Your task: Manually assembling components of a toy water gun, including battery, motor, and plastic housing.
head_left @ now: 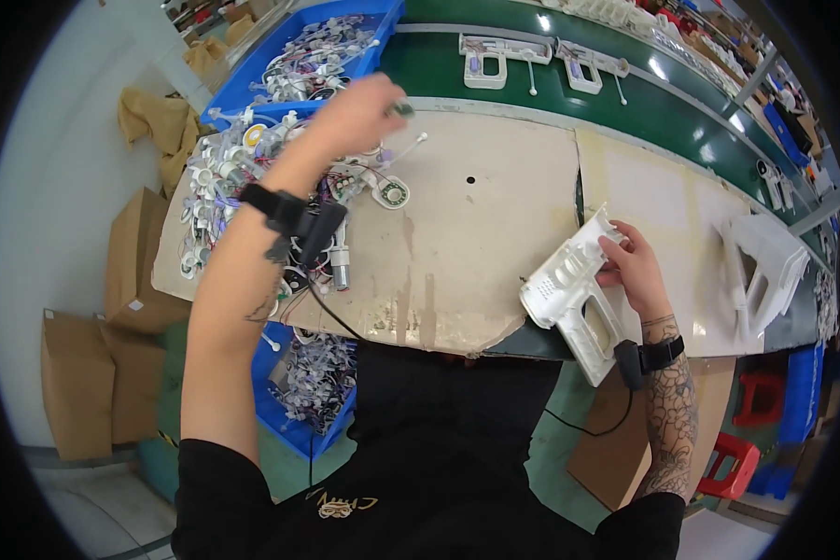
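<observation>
My right hand (633, 266) grips a white gun-shaped plastic housing half (569, 285), its handle loop pointing down over the bench's front edge. Fingers and thumb close on its upper end. My left hand (359, 117), slightly blurred, is closed above the left part of the bench, with a small green circuit board (401, 108) at its fingertips. Just below it lie a white round part with a green ring (391, 192) and a thin white rod (409, 149). Beside my left forearm spreads a pile of wired white and purple components (219, 191), partly hidden by the arm.
A blue bin of components (383, 23) stands at the back left, another blue bin (294, 429) below the bench. Two white gun-shaped assemblies (504, 49) lie on the green conveyor (420, 61). White housings (765, 271) are stacked at right. Cardboard boxes (140, 261) stand left.
</observation>
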The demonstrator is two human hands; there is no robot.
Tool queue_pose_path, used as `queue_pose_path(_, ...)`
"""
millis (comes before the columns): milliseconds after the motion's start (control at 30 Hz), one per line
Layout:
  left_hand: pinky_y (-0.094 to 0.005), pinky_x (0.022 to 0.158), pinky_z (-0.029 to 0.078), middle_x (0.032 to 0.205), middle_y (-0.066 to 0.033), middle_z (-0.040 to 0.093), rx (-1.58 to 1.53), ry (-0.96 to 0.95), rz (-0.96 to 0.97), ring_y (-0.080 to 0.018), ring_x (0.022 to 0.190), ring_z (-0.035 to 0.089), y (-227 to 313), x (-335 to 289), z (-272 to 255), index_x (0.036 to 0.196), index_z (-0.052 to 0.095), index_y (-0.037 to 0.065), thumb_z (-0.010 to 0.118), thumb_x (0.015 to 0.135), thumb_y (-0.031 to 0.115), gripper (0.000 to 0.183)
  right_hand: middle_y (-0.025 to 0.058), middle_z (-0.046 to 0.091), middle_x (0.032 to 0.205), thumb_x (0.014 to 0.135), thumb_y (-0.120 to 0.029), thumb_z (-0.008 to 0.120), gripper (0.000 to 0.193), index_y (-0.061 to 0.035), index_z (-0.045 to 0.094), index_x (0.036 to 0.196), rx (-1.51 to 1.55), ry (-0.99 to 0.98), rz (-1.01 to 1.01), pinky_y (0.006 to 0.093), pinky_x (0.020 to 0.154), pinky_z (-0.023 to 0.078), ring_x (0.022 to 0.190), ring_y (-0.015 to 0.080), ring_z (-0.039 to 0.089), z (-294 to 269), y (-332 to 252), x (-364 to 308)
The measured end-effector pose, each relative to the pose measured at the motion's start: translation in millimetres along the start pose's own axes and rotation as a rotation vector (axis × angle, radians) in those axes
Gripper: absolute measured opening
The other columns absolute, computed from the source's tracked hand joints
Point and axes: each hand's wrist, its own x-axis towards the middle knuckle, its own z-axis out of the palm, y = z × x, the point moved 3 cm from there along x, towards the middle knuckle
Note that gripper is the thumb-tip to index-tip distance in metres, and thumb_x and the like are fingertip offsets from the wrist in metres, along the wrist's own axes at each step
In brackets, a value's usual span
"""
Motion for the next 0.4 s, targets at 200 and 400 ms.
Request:
queue_pose_path(200, -0.0312, 0.086, 0.052, 0.107, -0.0072, 0.069, -0.202, 0.334, -0.121, -0.0189, 0.091, 0.066, -15.3, -7.4, -97.2, 0.121, 0.070, 0.005, 0.075, 0.093, 0.024, 0.034, 0.0084, 0.059, 0.100, 0.096, -0.013, 0.070, 0.057, 0.0037, 0.048, 0.145, 0.017, -0.009, -0.067, 0.0277, 0.059, 0.061, 0.077, 0.0157, 0.070, 19.7, 3.0, -14.7)
queue_pose_path(400, -0.0252, 0.071, 0.055, 0.102, -0.0032, 0.070, -0.535, 0.525, -0.061, -0.0093, 0.080, 0.064, 1.3, 15.8, -168.2, 0.130, 0.063, 0.002, 0.068, 0.099, 0.015, 0.034, 0.0072, 0.060, 0.100, 0.095, -0.014, 0.072, 0.056, 0.0014, 0.051, 0.145, -0.126, -0.040, -0.084, 0.0265, 0.058, 0.060, 0.073, 0.0142, 0.070, 38.4, 8.3, -12.7)
